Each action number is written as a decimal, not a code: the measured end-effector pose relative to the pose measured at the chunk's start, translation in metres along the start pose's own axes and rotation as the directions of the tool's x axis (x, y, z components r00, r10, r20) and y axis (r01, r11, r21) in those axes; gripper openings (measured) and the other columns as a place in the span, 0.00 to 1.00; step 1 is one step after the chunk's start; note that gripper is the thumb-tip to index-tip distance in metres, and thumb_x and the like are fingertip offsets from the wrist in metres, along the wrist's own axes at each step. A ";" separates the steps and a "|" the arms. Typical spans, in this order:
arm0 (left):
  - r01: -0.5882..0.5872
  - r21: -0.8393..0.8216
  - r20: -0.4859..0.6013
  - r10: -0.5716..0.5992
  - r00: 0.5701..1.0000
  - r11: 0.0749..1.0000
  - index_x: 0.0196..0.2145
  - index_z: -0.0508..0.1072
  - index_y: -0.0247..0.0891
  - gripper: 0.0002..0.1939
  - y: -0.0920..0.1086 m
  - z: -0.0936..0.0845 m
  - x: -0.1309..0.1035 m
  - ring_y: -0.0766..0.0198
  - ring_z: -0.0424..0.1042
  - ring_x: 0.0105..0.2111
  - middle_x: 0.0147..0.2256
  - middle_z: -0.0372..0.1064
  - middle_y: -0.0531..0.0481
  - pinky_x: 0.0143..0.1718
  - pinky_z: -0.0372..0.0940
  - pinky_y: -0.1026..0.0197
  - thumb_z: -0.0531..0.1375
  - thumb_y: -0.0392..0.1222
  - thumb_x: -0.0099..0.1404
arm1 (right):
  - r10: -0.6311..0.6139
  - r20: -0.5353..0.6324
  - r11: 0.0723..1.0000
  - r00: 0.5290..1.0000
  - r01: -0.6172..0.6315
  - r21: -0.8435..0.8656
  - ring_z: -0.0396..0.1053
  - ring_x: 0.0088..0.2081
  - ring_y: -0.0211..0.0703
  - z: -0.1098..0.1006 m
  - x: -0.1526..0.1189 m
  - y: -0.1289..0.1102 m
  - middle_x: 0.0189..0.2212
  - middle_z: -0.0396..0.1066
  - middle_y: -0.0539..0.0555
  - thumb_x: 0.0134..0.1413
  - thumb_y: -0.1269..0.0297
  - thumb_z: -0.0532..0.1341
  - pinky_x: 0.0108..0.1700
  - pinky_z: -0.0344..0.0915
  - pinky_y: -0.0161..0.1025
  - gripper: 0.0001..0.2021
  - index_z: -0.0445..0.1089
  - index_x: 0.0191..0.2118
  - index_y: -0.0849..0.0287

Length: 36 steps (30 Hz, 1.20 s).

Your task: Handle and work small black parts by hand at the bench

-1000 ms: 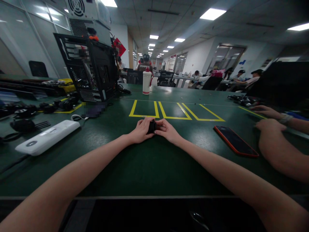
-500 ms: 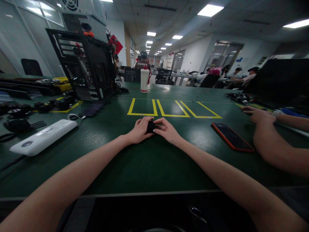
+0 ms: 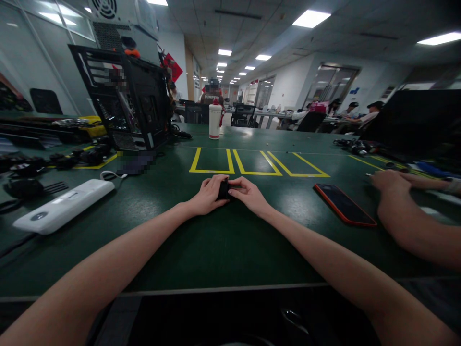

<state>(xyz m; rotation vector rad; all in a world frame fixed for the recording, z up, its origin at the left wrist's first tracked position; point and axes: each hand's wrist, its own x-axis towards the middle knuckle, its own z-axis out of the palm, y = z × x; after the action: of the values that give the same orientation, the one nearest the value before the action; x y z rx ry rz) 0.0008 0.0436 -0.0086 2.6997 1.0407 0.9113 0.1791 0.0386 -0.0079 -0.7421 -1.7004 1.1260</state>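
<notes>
A small black block-like object (image 3: pixel 223 189) is between my two hands, low over the green table (image 3: pixel 230 250). My left hand (image 3: pixel 211 194) is wrapped round its left side, thumb below and fingers on top. From the right, my right hand (image 3: pixel 248 194) pinches its side with thumb and forefinger. The fingers cover much of the object, so its exact kind cannot be made out. Just beyond my hands lie several yellow tape outlines (image 3: pixel 212 171) on the tabletop.
A white power strip (image 3: pixel 65 206) lies left, before an open black computer case (image 3: pixel 144 105). A white cup (image 3: pixel 215 122) stands farther back. To the right are an orange-edged phone (image 3: pixel 344 204), another person's hands (image 3: pixel 391 185), cables (image 3: pixel 355 145) and a dark monitor (image 3: pixel 421 127).
My hands keep nearly the same hold on the black object; the right fingertips shift slightly. The other person's hands on the right have moved, and a thin light item now shows by their fingers.
</notes>
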 end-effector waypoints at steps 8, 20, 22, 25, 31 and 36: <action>0.003 -0.009 0.001 -0.003 1.000 1.000 0.53 0.46 0.40 0.31 0.000 0.000 -0.001 0.54 0.54 0.53 0.51 0.52 0.42 0.53 0.48 0.47 0.57 0.41 0.56 | 0.091 -0.001 0.996 0.996 -0.091 0.012 0.67 0.44 0.43 -0.002 0.001 0.001 0.41 0.66 0.54 0.41 0.67 0.63 0.51 0.60 0.48 0.16 0.63 0.40 0.59; -0.006 0.009 0.002 0.006 1.000 1.000 0.52 0.46 0.40 0.30 0.001 0.000 0.000 0.54 0.53 0.53 0.51 0.52 0.42 0.52 0.49 0.48 0.57 0.42 0.56 | 0.023 -0.023 1.000 0.999 -0.023 0.016 0.67 0.41 0.39 0.000 0.000 0.002 0.38 0.66 0.51 0.44 0.65 0.61 0.48 0.62 0.42 0.12 0.62 0.36 0.57; -0.007 0.006 0.000 0.007 1.000 1.000 0.52 0.46 0.40 0.30 0.000 0.000 0.000 0.54 0.54 0.53 0.51 0.52 0.42 0.52 0.49 0.48 0.57 0.42 0.55 | 0.012 -0.032 1.000 0.999 -0.012 0.002 0.66 0.42 0.39 0.000 0.001 0.002 0.37 0.66 0.51 0.43 0.66 0.62 0.50 0.62 0.43 0.13 0.62 0.38 0.57; -0.005 -0.003 -0.004 0.005 1.000 1.000 0.53 0.46 0.41 0.31 -0.001 0.001 -0.001 0.54 0.54 0.53 0.51 0.52 0.42 0.52 0.48 0.47 0.57 0.41 0.55 | 0.039 -0.026 0.999 0.999 -0.040 -0.021 0.66 0.45 0.41 0.000 0.003 0.002 0.40 0.66 0.53 0.44 0.67 0.61 0.52 0.60 0.45 0.16 0.62 0.42 0.58; -0.006 -0.007 0.003 0.006 1.000 1.000 0.53 0.45 0.41 0.31 -0.001 0.001 -0.001 0.53 0.53 0.53 0.51 0.52 0.41 0.53 0.48 0.46 0.57 0.41 0.56 | 0.041 0.042 0.999 0.998 -0.042 0.008 0.66 0.45 0.41 -0.003 0.000 0.003 0.42 0.65 0.53 0.42 0.68 0.62 0.52 0.60 0.46 0.16 0.61 0.40 0.58; -0.008 -0.006 0.000 0.008 1.000 1.000 0.53 0.46 0.40 0.31 0.000 0.000 0.000 0.54 0.54 0.52 0.51 0.52 0.42 0.53 0.48 0.47 0.57 0.41 0.55 | 0.013 0.028 1.000 1.000 -0.013 0.000 0.66 0.43 0.39 -0.001 -0.001 0.003 0.39 0.63 0.51 0.43 0.66 0.62 0.49 0.63 0.43 0.14 0.61 0.38 0.57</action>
<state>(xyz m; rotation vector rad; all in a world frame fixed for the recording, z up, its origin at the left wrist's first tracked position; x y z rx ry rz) 0.0006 0.0433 -0.0089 2.7010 1.0271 0.9141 0.1804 0.0391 -0.0107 -0.7410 -1.7209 1.1501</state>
